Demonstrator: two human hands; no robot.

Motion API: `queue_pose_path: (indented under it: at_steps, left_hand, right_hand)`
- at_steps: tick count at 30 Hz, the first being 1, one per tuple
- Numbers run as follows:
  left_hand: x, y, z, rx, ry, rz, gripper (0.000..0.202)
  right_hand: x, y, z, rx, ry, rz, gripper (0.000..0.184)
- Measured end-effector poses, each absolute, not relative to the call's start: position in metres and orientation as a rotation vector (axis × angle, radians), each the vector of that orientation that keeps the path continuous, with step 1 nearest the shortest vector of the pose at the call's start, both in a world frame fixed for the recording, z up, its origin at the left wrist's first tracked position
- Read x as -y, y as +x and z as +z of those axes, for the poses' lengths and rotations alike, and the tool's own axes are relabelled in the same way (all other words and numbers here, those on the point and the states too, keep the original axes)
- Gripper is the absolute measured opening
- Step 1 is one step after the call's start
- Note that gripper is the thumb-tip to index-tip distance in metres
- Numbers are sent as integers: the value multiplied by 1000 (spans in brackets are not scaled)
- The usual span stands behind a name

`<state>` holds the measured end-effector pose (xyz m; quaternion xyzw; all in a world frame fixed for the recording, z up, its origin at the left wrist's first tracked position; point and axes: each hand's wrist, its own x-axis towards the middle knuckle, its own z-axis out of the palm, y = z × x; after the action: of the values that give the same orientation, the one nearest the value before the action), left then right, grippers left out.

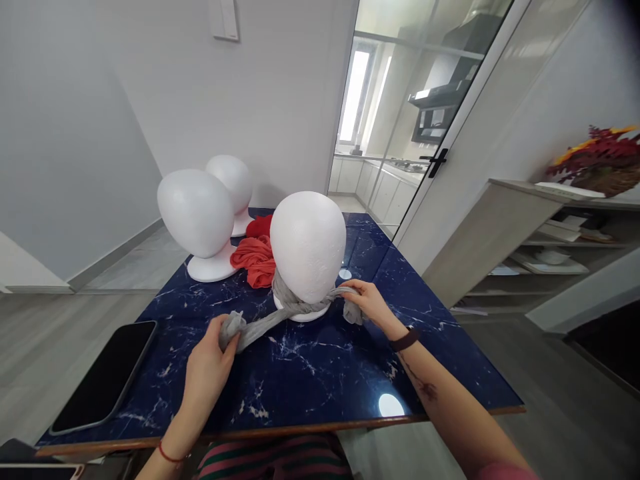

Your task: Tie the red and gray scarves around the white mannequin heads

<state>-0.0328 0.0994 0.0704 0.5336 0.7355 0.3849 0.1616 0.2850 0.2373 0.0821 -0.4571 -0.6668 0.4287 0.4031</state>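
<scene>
A white foam head form (308,243) stands on the dark blue marble table (320,373) in front of me. A grey scarf (285,303) is wrapped and knotted round its neck. My left hand (210,363) is closed on the scarf's left end, pulled out toward me. My right hand (367,303) is closed on the other end, right beside the form's base.
Two more white head forms (196,213) (231,181) stand at the back left, with a red-orange cloth (256,257) bunched between them and the near form. A black phone (106,373) lies at the table's left edge. Shelves stand to the right, a glass door behind.
</scene>
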Motion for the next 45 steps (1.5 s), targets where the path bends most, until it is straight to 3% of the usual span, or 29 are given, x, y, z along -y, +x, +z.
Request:
queue_pose_path:
  at_steps: [4, 8, 10, 12, 17, 26, 34, 38, 42, 45]
  left_hand:
    - [-88, 13, 74, -1550, 1428, 969, 33]
    - [-78, 55, 90, -1001, 1217, 654, 49]
    - [-78, 55, 103, -901, 1289, 447, 53]
    - [-84, 43, 114, -940, 1410, 324, 45]
    - [-129, 17, 108, -1441, 1545, 826, 30]
    - [-172, 38, 57, -1418, 1298, 1140, 27]
    - [-164, 42, 57, -1461, 1233, 1102, 29]
    - [-160, 42, 58, -1370, 1153, 1089, 32]
    - [-156, 42, 58, -1255, 1126, 1069, 32]
    - [-153, 42, 59, -1187, 1123, 1053, 26]
  right_hand:
    - [-208, 267, 83, 1714, -1130, 972, 24]
    - [-160, 253, 103, 1868, -1110, 907, 21]
    - [-143, 256, 112, 2056, -1042, 959, 21]
    - [-138, 264, 116, 2154, -999, 1009, 19]
    - [-177, 277, 100, 1810, -1232, 947, 28]
    - [-204, 245, 67, 1909, -1144, 1535, 42]
    - [-175, 237, 86, 2286, -1078, 1131, 48]
    - [-166, 253, 104, 2328, -1013, 863, 35]
    - [-142, 260, 108, 2039, -1060, 1363, 22]
    - [-112, 269, 113, 1886, -1054, 1535, 34]
